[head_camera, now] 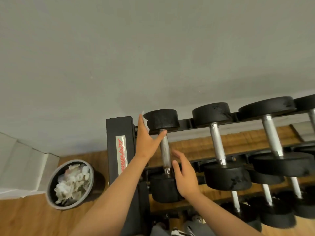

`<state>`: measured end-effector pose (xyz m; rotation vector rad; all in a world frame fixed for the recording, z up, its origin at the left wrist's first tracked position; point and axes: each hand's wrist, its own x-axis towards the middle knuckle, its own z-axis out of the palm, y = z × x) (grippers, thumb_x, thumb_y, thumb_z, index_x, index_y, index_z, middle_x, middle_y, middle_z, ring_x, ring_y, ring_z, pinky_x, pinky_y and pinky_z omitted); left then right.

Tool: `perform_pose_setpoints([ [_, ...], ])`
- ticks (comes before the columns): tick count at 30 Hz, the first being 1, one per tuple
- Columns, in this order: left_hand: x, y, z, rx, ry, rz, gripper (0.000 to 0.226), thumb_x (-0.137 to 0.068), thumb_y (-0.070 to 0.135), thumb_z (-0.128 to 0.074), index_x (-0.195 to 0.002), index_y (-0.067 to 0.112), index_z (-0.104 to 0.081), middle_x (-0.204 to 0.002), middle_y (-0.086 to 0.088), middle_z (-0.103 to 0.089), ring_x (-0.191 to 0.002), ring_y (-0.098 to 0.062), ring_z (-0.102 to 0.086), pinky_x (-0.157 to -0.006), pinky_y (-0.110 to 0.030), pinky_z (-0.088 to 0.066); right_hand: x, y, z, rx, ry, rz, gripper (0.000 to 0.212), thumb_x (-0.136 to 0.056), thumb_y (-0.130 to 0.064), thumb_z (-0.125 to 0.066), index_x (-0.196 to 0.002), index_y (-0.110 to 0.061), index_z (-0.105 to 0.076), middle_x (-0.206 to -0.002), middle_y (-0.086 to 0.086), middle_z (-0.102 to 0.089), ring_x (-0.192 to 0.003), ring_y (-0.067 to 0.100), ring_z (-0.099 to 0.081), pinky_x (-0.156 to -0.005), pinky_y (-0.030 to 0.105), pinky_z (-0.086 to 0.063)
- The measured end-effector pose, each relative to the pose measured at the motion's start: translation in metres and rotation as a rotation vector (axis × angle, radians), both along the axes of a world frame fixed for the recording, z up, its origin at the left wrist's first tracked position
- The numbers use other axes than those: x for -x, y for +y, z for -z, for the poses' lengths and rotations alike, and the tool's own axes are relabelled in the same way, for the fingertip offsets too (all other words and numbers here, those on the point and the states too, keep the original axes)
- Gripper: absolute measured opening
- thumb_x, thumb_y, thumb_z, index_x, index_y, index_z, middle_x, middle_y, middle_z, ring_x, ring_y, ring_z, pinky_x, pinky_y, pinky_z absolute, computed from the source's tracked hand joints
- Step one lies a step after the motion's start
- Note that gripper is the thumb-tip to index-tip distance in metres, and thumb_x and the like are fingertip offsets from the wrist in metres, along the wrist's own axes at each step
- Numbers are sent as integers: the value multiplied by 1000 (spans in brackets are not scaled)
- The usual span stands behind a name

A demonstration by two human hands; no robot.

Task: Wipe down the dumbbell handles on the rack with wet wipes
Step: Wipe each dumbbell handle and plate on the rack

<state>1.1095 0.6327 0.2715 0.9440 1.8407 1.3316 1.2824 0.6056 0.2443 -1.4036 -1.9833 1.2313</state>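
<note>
Leftmost dumbbell [165, 150] on the top tier of the rack [117, 132], chrome handle pointing away toward the grey wall [153, 48], between left hand [144, 142], straight-fingered against a wet wipe [144, 120], and slack, unclenched right hand [185, 178]; wooden floor [25, 218], wipe-filled bin [49, 186] leftward.

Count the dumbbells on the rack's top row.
4, left to right: first dumbbell, second, third, fourth cut by the right edge; more may lie beyond.

The left hand [146, 142] is being stretched flat, thumb spread against the top of the worn silver metal dumbbell handle [165, 150]; the right hand [185, 178] is being held loose-fingered beside its lower end.
</note>
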Motion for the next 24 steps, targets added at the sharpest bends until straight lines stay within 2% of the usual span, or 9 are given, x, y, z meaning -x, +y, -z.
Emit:
perform_pose_setpoints([
  [4, -2, -10, 10, -6, -56, 15, 111, -78, 28, -81, -156, 30, -3, -158, 3, -27, -143, -9, -26, -113, -25, -23, -1, 0, -1, 1, 16, 3, 36, -102, -30, -43, -138, -35, -42, -137, -17, -52, -129, 0, -45, -107, 25, -38],
  [6, -3, -12, 14, 11, -66, 8, 110, -77, 27, -81, -156, 28, -5, -156, 2, -31, -140, -8, -29, -111, -25, -25, 0, 0, -1, 3, 20, 2, 36, -102, -30, -43, -137, -35, -42, -137, -17, -52, -129, 0, -45, -108, 27, -39],
  [11, 21, 6, 7, 42, -121, 46, 92, -78, 23, -81, -151, 23, -25, -145, 3, -45, -133, -12, -43, -110, -30, -37, -2, 1, -1, 27, 11, 1, 37, -102, -29, -44, -139, -35, -42, -136, -21, -49, -129, -2, -43, -107, 23, -35],
  [14, 20, 3, 5, 56, -121, 60, 102, -74, 26, -85, -153, 25, -21, -148, 1, -43, -136, -15, -41, -115, -36, -35, -2, 0, -2, 29, 15, 0, 37, -102, -30, -44, -139, -35, -41, -137, -20, -49, -129, -1, -43, -107, 24, -36],
  [16, 8, -6, 2, 62, -82, 61, 118, -71, 28, -86, -156, 28, -5, -160, 0, -25, -144, -11, -27, -117, -26, -25, -1, 0, -2, 33, 13, 3, 38, -102, -30, -43, -140, -33, -41, -137, -20, -48, -130, -1, -43, -108, 25, -36],
  [18, -4, -13, -4, 25, 30, 76, 128, -70, 31, -86, -156, 26, 10, -164, 3, -2, -144, 8, -9, -110, -6, -13, 0, 0, -1, 34, 15, 7, 40, -102, -31, -43, -142, -30, -41, -140, -17, -49, -131, 1, -43, -109, 27, -37],
  [19, -8, -15, -5, -16, 127, 96, 130, -71, 37, -84, -155, 24, 14, -164, 5, 9, -143, 12, 0, -110, -4, -8, -1, 0, -1, 33, 19, 7, 40, -102, -32, -43, -142, -28, -42, -141, -15, -49, -130, 2, -44, -109, 28, -38],
  [21, -11, -14, -8, -68, 391, 160, 129, -73, 59, -74, -154, 19, 18, -162, 4, 23, -148, -2, 16, -118, -20, 3, -1, 0, 0, 30, 27, 5, 42, -102, -32, -42, -143, -26, -42, -141, -13, -50, -130, 3, -45, -109, 30, -39],
  [24, -12, 0, -17, 27, 847, 261, 121, -77, 81, -45, -154, 11, 17, -161, -5, 26, -149, -21, 23, -122, -39, 7, -1, -1, -2, 21, 33, 4, 42, -102, -33, -42, -144, -24, -42, -141, -12, -51, -130, 3, -45, -108, 28, -40],
])
